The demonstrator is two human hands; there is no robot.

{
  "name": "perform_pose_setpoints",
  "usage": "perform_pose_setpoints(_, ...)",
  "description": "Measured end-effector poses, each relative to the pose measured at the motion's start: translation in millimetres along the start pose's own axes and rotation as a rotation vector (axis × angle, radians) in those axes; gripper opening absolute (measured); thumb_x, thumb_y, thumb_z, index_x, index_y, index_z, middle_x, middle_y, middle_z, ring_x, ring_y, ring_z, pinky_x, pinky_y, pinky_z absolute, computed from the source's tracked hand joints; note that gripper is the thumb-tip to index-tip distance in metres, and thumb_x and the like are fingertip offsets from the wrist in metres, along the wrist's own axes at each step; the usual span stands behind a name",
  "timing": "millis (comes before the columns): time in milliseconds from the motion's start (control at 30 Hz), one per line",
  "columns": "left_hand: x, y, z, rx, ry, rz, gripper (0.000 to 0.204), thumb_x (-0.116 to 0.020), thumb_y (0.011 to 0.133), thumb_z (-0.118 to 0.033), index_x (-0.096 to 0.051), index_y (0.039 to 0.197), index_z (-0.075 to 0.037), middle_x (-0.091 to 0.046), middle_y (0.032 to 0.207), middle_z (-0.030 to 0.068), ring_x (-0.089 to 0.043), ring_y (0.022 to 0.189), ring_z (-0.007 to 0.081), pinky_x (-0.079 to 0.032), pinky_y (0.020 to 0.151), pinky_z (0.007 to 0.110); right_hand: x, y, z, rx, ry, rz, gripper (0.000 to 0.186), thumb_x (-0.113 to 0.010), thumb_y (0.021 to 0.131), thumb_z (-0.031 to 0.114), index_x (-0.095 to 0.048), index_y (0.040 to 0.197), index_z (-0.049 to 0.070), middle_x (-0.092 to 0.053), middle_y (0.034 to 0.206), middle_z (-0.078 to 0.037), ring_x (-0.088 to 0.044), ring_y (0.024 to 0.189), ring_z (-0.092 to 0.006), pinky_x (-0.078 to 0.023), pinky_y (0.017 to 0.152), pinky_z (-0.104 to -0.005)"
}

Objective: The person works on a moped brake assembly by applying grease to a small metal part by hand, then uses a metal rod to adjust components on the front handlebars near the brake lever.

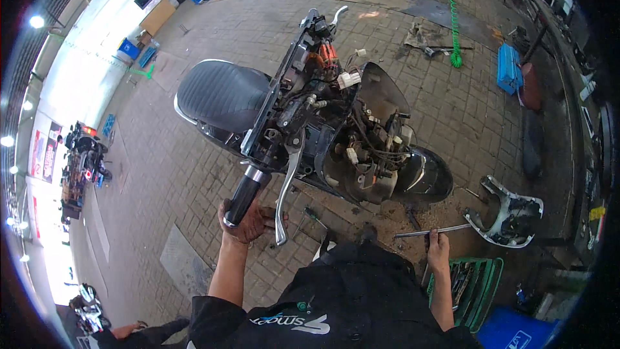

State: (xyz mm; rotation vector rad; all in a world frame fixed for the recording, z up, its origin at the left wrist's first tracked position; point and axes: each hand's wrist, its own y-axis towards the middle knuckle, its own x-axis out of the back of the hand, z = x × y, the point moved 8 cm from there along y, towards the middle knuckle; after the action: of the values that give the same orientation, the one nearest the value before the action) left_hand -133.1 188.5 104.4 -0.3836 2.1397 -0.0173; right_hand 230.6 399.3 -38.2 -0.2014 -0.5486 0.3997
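Note:
A partly stripped scooter [284, 110] stands before me, its front cover off and wiring [374, 139] exposed. My left hand [253, 223] is at the black handlebar grip [243, 199], thumb on one side and fingers on the other, beside the silver brake lever [290, 184]. Low on the right, my right hand [438, 249] is closed around a long silver metal bar [413, 233]. The bar lies roughly level, and its exact tool kind cannot be made out. Near the scooter's front wheel area is the dark front fender [424, 176].
A white body panel [507, 240] lies on the floor at the right, above a green tool case [492, 287]. A screwdriver [314, 216] lies below the scooter. A blue toolbox [509, 70] stands far right; a green coiled hose [454, 32] hangs nearby. Another person's arm [127, 330] shows lower left.

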Motion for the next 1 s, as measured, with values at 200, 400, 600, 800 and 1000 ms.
perform_pose_setpoints(200, 10.4, -3.3, -2.7, -0.024, 0.013, 0.034, 0.098, -0.052, 0.058, -0.064, -0.008, 0.131, -0.014, -0.045, 0.1, 0.0354, -0.052, 0.082, 0.0463, -0.042, 0.069, 0.055, -5.5, 12.7, -4.2, -0.034, 0.019, 0.117, 0.046, -0.038, 0.085, 0.04, -0.03, 0.058, 0.003, -0.027, 0.054, -0.002, -0.028, 0.052, -0.011, -0.026, 0.047, -0.0291)
perform_pose_setpoints(400, 27.2, -8.4, 1.2, 0.018, -0.189, -0.04, 0.075, -0.029, 0.074, -0.063, -0.028, 0.125, -0.007, -0.041, 0.112, 0.0292, -0.035, 0.105, 0.0498, -0.024, 0.089, 0.057, -31.8, 16.5, -38.2, -0.091, -0.122, 0.088, 0.053, -0.037, 0.081, 0.052, -0.029, 0.056, 0.005, -0.023, 0.053, -0.003, -0.026, 0.05, -0.0142, -0.027, 0.049, -0.0324)
perform_pose_setpoints(600, 185.7, -52.8, 31.4, 0.13, -0.091, -0.574, 0.063, -0.033, 0.082, -0.048, -0.023, 0.126, -0.003, -0.038, 0.119, 0.0201, -0.044, 0.105, 0.0342, -0.033, 0.088, 0.045, -76.7, -19.3, -90.7, -0.404, -0.196, 0.154, 0.057, -0.038, 0.079, 0.055, -0.047, 0.089, -0.001, -0.046, 0.085, -0.012, -0.042, 0.078, -0.022, -0.036, 0.068, -0.0358)
perform_pose_setpoints(800, 334.6, -90.0, 40.4, 0.405, 0.076, -0.821, 0.053, -0.046, 0.08, -0.041, -0.033, 0.119, -0.007, -0.043, 0.113, 0.013, -0.046, 0.095, 0.0231, -0.037, 0.081, 0.036, -111.3, -49.2, -185.4, -0.578, -0.231, 0.156, 0.061, -0.043, 0.079, 0.046, -0.041, 0.114, -0.003, -0.05, 0.108, -0.02, -0.046, 0.102, -0.0316, -0.037, 0.083, -0.0378)
perform_pose_setpoints(1000, 430.2, -65.6, 28.6, 0.565, 0.536, -0.725, 0.048, -0.052, 0.079, -0.032, -0.039, 0.112, 0.0, -0.051, 0.1, 0.0143, -0.051, 0.084, 0.0214, -0.042, 0.074, 0.032, -191.5, -110.2, -142.9, -0.122, -0.387, -0.084, 0.021, -0.049, 0.074, 0.017, -0.053, 0.075, -0.004, -0.055, 0.065, -0.019, -0.054, 0.063, -0.0315, -0.041, 0.058, -0.0353)
